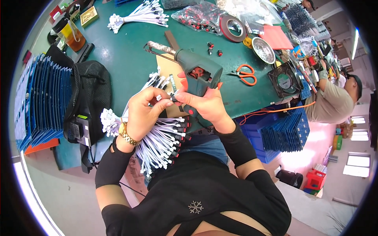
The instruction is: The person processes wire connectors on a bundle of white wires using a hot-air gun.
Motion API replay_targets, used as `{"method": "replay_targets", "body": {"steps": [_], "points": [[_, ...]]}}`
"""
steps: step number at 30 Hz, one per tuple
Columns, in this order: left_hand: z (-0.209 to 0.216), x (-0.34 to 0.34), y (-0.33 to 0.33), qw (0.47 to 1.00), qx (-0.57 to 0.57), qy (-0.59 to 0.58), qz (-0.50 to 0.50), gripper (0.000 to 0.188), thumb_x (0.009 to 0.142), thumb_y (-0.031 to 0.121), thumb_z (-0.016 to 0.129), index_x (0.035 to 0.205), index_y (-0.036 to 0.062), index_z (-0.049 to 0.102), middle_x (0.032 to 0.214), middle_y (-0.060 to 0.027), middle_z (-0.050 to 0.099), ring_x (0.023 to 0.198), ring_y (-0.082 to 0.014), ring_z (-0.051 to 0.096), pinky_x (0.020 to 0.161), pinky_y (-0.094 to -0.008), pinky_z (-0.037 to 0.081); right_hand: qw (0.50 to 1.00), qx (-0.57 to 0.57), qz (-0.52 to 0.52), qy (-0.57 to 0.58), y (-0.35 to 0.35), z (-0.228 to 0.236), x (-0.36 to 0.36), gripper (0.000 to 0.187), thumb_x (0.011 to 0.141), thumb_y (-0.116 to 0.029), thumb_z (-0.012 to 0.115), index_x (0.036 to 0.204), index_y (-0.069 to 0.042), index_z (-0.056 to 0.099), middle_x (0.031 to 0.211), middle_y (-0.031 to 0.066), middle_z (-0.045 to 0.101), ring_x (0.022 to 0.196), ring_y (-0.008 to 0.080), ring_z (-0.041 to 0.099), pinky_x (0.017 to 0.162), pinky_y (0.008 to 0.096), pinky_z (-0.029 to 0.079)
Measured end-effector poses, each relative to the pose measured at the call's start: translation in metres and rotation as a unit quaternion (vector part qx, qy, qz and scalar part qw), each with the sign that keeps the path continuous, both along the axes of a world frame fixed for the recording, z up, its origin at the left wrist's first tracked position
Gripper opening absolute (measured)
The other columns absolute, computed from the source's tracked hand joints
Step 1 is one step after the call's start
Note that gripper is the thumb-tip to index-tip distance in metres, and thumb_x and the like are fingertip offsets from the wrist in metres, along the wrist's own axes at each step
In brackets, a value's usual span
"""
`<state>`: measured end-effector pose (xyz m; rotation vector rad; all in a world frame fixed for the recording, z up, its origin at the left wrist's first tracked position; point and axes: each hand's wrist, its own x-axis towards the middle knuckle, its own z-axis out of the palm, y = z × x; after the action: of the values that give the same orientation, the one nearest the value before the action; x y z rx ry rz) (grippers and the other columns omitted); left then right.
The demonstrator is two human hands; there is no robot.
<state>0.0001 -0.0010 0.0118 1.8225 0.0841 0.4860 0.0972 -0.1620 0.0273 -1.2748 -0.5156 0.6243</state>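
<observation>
Nearest: fanned bundle of thin white leads with small black-and-red switch ends (pixel 163 141), lying across the lap below the hands. Judged light, limp and springy; individual leads likely to slip out of the fan.

Left hand (pixel 143 116): gold wristwatch, black sleeve. Fingers pinched on a single small white connector on a lead (pixel 158 97), held just beside the right hand. Judged feather-light and easy to crush or kink; best held at the hard plastic end, not by the wire.

Right hand (pixel 206 106): wrapped around the grip of a dark green pistol-shaped glue gun with red trigger (pixel 199 72), thumb and forefinger also meeting the connector. Gun judged stiff, moderately heavy, metal nozzle probably hot; grip is the only safe hold.

Under the gun: brown cardboard sheet (pixel 167 67) on the green tabletop (pixel 122 51).

Left: black mesh bag (pixel 92 92); row of upright blue circuit boards (pixel 43 98).

Middle distance: orange-handled scissors (pixel 246 74); loose black-and-red switches (pixel 212 48); black square fan (pixel 286 80).

Farther: roll of dark red tape (pixel 233 28); round metal dish (pixel 264 50); second white lead bundle (pixel 138 16); clear bag of switches (pixel 197 15).

Far right: another person in a beige shirt (pixel 332 103), at the same tabletop.
</observation>
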Motion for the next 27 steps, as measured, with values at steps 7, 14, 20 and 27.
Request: {"method": "replay_targets", "body": {"steps": [7, 14, 20, 27], "points": [[-0.001, 0.0, 0.001, 0.995, 0.084, -0.06, -0.004, 0.018, 0.071, 0.008, 0.078, 0.078, 0.0038, 0.062, 0.072, -0.0028, 0.063, 0.059, -0.0108, 0.055, 0.054, -0.0241, 0.044, 0.999, 0.016, 0.026, -0.037, 0.0, -0.002, 0.003, 0.051, 0.074, 0.0, 0.074, 0.12, 0.001, 0.051, 0.083, 0.0054, 0.065, 0.075, 0.0118, 0.062, 0.066, 0.0247, 0.05], [0.006, 0.001, 0.0, 0.96, 0.22, -0.169, -0.045, 0.025, 0.065, 0.012, 0.081, 0.077, 0.0065, 0.059, 0.076, -0.0055, 0.064, 0.064, -0.0208, 0.062, 0.056, -0.0293, 0.048, 0.996, 0.035, 0.066, 0.04, -0.004, 0.004, 0.004, 0.05, 0.075, -0.001, 0.075, 0.119, 0.0, 0.051, 0.083, 0.0065, 0.064, 0.077, 0.0141, 0.063, 0.068, 0.0271, 0.051], [0.009, -0.002, 0.008, 0.984, 0.132, -0.069, -0.098, 0.02, 0.071, 0.007, 0.078, 0.083, 0.0012, 0.063, 0.076, -0.0068, 0.064, 0.063, -0.0147, 0.059, 0.058, -0.0254, 0.047, 0.997, 0.047, 0.021, 0.058, -0.005, -0.002, 0.002, 0.045, 0.076, -0.002, 0.074, 0.116, -0.001, 0.051, 0.082, 0.0071, 0.064, 0.073, 0.0165, 0.065, 0.066, 0.0279, 0.051], [0.005, -0.002, 0.004, 0.996, 0.042, 0.029, -0.074, 0.009, 0.078, -0.002, 0.068, 0.082, 0.0005, 0.061, 0.072, -0.0053, 0.064, 0.062, -0.0119, 0.061, 0.058, -0.0255, 0.048, 0.996, 0.055, 0.015, 0.074, -0.005, -0.007, -0.001, 0.044, 0.078, -0.001, 0.073, 0.115, 0.0, 0.051, 0.082, 0.0072, 0.064, 0.072, 0.0171, 0.064, 0.065, 0.0278, 0.051]]}}
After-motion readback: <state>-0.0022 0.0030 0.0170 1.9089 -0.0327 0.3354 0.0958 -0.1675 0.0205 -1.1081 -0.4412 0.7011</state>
